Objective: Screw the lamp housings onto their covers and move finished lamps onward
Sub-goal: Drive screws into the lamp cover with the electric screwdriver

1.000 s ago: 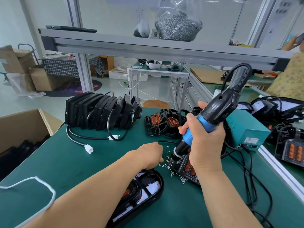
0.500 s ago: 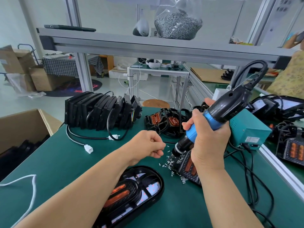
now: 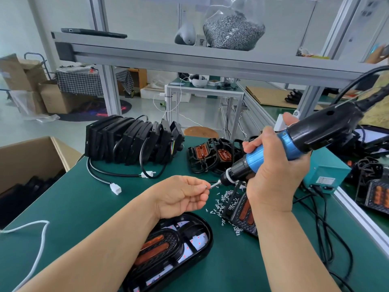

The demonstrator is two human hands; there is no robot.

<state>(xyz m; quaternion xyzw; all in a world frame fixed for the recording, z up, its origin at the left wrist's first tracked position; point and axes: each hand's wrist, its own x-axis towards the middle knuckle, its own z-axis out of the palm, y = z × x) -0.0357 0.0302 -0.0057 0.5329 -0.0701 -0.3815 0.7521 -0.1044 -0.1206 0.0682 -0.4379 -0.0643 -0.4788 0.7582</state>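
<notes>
Left hand (image 3: 183,194) had lifted, pinching a screw (image 3: 207,186) to load the tilted screwdriver (image 3: 294,142) gripped by right hand (image 3: 273,182).

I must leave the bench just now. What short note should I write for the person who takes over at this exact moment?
Left hand pinches a screw at the bit of the electric screwdriver.
Right hand grips that screwdriver, tilted down toward the left hand.
The oval lamp lies on the green table under the left forearm. Loose screws lie beside a second lamp piece, partly hidden by the right wrist.
Done: one screw picked and brought to the bit.
Left: drive it into a lamp, probably more screws after it, then pass the lamp onward.
</notes>
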